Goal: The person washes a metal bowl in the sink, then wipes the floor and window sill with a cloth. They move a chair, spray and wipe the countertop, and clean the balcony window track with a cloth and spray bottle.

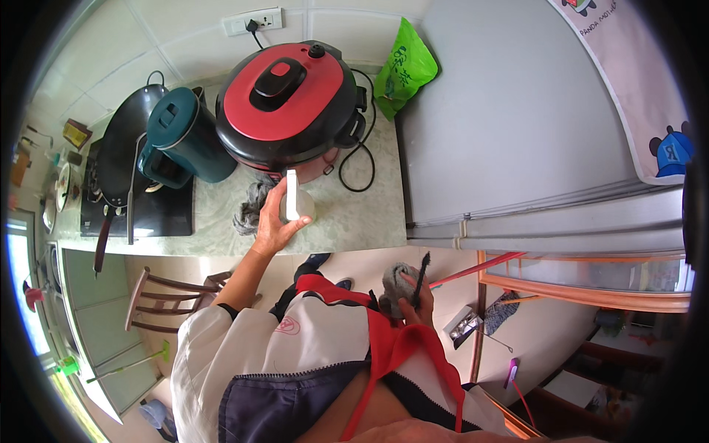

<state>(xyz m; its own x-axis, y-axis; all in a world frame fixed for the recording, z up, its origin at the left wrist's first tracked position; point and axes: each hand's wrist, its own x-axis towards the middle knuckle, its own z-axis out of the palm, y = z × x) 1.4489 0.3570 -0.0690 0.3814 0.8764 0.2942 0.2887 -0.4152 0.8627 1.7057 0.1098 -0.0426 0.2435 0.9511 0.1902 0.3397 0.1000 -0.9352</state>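
Note:
On the counter in front of me, my left hand (273, 219) is wrapped around a bottle with a white spray head (292, 196). Its pale, see-through body (306, 206) shows beside the thumb. A crumpled grey cloth (247, 215) lies on the counter just left of that hand. Close to my chest, my right hand (424, 302) holds a bunched grey rag (397, 283) together with a small black-bristled brush (423, 271), bristles upward. Behind the bottle stands an electric pressure cooker (288, 99) with a red and black lid.
Left of the cooker are a teal jug (191, 138) and a black wok (119, 149) on the hob (171, 213). A power cord (340, 171) loops right of the cooker. A green bag (404, 72) leans by the grey refrigerator (515, 111). A wooden chair (166, 299) stands below the counter.

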